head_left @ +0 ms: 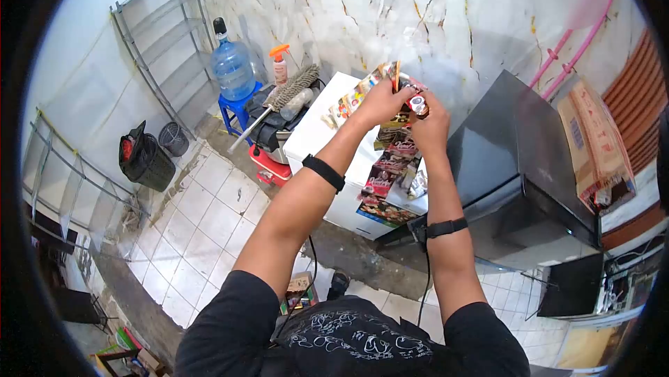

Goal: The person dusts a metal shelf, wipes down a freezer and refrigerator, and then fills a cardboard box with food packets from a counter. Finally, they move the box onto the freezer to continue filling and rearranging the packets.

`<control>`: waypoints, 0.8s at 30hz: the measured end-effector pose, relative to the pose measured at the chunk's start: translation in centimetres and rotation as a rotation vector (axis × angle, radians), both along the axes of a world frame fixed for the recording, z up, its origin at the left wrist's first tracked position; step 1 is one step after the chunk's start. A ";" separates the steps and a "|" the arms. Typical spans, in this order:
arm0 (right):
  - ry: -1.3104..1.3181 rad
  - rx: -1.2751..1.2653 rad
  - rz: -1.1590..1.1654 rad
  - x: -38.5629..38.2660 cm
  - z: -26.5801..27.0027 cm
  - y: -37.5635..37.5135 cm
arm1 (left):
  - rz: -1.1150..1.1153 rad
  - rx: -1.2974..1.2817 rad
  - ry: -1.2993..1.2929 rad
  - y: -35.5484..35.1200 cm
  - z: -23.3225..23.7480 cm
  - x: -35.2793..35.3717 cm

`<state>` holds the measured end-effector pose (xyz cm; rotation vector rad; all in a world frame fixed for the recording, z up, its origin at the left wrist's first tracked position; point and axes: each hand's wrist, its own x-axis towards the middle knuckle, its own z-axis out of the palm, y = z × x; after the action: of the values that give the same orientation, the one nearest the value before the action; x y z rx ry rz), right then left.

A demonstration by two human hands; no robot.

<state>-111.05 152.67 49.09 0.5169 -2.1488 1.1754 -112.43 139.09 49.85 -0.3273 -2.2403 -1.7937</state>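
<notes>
My left hand [383, 103] reaches over a white cabinet or chest [311, 126], its fingers closed at the top end of some printed sachets. Beside it, my right hand [433, 123] is closed on a small red and dark sachet [418, 105] with a white round mark. The two hands nearly touch. Below them, a joined strip of dark and red sachets [382, 179] lies across the white top and hangs over its front edge. A paler, multicoloured strip of packets [348, 103] lies under my left wrist. My fingertips are partly hidden by the packets.
Left of the cabinet are a blue water bottle [233, 70] on a stool, an orange-topped spray bottle [280, 70] and a grey duster [295, 88]. A black refrigerator [488, 129] stands close on the right, with a cardboard box [592, 140] on top.
</notes>
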 end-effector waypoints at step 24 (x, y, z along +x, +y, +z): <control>-0.551 0.101 -0.233 -12.8 -18.7 -1.0 | 0.024 -0.671 -0.843 -2.3 -24.5 0.7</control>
<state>-123.82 151.72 30.39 -0.0345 -2.6527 1.1746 -111.68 136.83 25.37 0.4410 -3.3665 -1.2104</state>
